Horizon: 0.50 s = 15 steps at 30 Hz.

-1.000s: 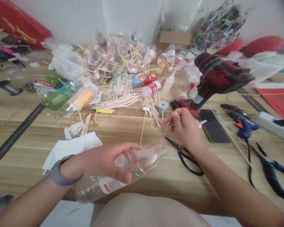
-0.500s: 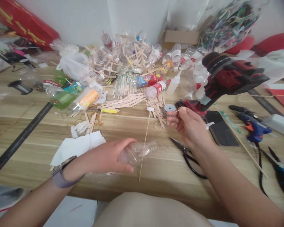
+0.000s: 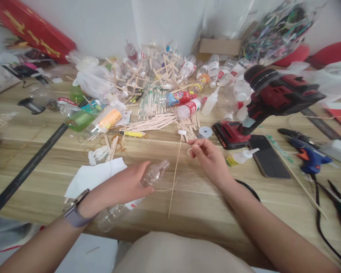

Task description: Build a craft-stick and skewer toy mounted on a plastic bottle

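My left hand (image 3: 140, 178) is wrapped round a clear plastic bottle (image 3: 159, 170), its neck pointing up to the right. Below this hand lies clear plastic with a red-and-white label (image 3: 135, 203); whether it belongs to the same bottle I cannot tell. A thin pale strand runs rightward from near my left fingers. My right hand (image 3: 207, 157) has its fingertips pinched beside a small pale ring (image 3: 190, 153); what they hold is too small to make out. Between the hands, a thin wooden stick (image 3: 174, 174) with a white cap (image 3: 182, 132) lies on the table.
A red-and-black cordless drill (image 3: 252, 110) stands at right, near a glue bottle (image 3: 241, 157), a phone (image 3: 268, 157) and a blue glue gun (image 3: 309, 153). Scissors (image 3: 248, 189) lie partly under my right forearm. Bottles and craft sticks (image 3: 153, 123) are heaped behind; white paper (image 3: 93, 176) lies left.
My right hand has moved left and toward me, down beside the pale ring, uncovering the glue bottle. The bottle in my left hand has shifted left, its neck tilting farther up.
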Motion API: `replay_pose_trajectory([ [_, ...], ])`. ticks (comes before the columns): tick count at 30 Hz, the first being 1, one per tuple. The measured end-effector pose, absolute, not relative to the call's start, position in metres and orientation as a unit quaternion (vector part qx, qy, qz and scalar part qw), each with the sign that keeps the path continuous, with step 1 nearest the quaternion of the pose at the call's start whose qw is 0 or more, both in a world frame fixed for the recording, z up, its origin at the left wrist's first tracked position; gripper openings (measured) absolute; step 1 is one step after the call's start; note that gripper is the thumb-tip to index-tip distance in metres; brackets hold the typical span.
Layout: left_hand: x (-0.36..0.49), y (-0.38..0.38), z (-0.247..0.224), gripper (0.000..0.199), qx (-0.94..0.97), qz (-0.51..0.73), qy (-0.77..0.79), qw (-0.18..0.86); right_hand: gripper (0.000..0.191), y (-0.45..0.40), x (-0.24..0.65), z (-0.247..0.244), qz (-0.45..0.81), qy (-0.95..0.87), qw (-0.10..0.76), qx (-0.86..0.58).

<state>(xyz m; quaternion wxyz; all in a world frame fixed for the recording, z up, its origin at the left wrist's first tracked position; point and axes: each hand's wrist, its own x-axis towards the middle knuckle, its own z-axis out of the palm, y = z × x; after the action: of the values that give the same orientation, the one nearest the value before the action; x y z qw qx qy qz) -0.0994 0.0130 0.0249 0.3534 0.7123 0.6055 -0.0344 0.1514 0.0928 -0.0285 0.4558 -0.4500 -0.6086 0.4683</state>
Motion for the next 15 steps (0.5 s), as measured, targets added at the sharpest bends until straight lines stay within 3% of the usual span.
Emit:
replay_pose_trajectory([
  [5,-0.104,0.014,0.023,0.061,0.737,-0.008,0.611,0.290,0.028,0.093,0.152,-0.025,0.432,-0.635,0.447,-0.459],
  [9,-0.094,0.029,0.030,0.049,0.764,0.094,0.606,0.200,0.026,0.090,0.146,-0.015,0.423,-0.660,0.439,-0.439],
  [13,-0.073,0.063,0.033,0.034,0.830,0.171,0.461,0.263,0.028,0.089,0.138,-0.006,0.419,-0.675,0.442,-0.417],
  [15,-0.063,0.081,0.030,0.027,0.832,0.159,0.403,0.347,0.030,0.090,0.136,-0.005,0.419,-0.677,0.443,-0.412],
])
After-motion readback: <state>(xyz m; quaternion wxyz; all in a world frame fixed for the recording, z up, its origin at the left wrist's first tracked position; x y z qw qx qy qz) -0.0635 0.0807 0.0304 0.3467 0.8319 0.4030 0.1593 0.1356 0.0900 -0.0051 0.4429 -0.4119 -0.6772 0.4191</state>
